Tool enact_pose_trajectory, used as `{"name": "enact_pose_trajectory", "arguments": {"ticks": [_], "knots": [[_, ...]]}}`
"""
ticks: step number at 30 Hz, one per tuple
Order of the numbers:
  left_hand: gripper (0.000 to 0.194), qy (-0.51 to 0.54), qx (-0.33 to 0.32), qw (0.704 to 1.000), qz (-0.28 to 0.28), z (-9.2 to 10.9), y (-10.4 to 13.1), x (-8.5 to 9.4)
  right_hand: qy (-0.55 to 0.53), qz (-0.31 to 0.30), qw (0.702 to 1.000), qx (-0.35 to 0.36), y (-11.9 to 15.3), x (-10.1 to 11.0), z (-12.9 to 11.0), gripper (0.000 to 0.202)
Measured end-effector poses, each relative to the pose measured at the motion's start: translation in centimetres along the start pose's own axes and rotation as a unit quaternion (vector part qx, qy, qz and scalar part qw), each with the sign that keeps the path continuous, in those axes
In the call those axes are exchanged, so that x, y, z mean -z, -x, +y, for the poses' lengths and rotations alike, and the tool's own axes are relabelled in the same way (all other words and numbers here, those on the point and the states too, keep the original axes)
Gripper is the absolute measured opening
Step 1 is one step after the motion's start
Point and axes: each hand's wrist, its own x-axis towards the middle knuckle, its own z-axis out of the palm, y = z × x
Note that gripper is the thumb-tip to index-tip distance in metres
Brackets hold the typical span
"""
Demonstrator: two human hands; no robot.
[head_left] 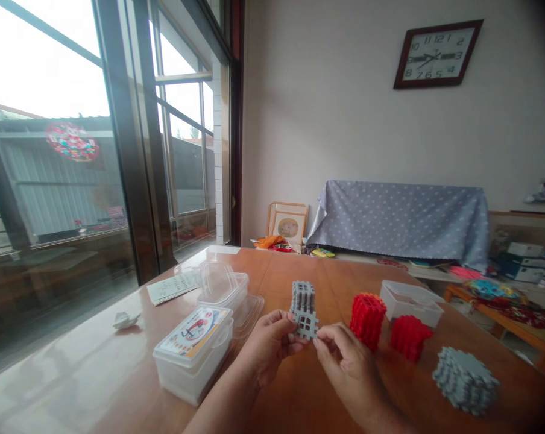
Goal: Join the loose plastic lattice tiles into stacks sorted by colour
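My left hand [275, 340] grips a grey window-shaped plastic piece [305, 325] by its left side, with the thumb on its face. The fingertips of my right hand [345, 355] pinch the lower right corner of the same piece. Just behind it stands a stack of grey pieces [303, 293]. To the right of my hands are a tall red stack [367, 319] and a lower red stack [409, 337]. Another grey stack [466, 380] sits at the table's right side.
A lidded box with a printed label [193, 352] stands left of my hands, with clear containers [229, 289] behind it. Farther left are a paper sheet [173, 287] and a crumpled wrapper [126, 320]. Behind the red stacks is a clear box [410, 304] on the table [272, 265].
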Motion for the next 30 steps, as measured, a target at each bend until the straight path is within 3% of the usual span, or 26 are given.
{"name": "enact_pose_trajectory", "arguments": {"ticks": [8, 12, 16, 19, 30], "knots": [[0.036, -0.018, -0.015, 1.000, -0.015, 0.2, -0.3, 0.2, -0.085, 0.046, 0.993, -0.067, -1.3, 0.7, 0.6, 0.019], [0.042, -0.070, -0.059, 0.995, 0.040, 0.1, -0.9, 0.8, -0.119, 0.074, 0.984, -0.109, -2.8, 1.3, 0.8, 0.028], [0.036, -0.125, -0.132, 0.978, 0.100, 0.4, -0.9, 0.9, -0.153, 0.079, 0.977, -0.127, -4.9, 1.3, 1.2, 0.036], [0.035, -0.127, -0.168, 0.972, 0.103, 0.9, -0.6, 0.8, -0.164, 0.080, 0.974, -0.131, -6.5, 0.8, 1.7, 0.038], [0.060, -0.090, -0.122, 0.987, 0.052, 1.0, 0.3, 0.2, -0.151, 0.072, 0.975, -0.147, -8.9, -1.0, 3.9, 0.034]]}}
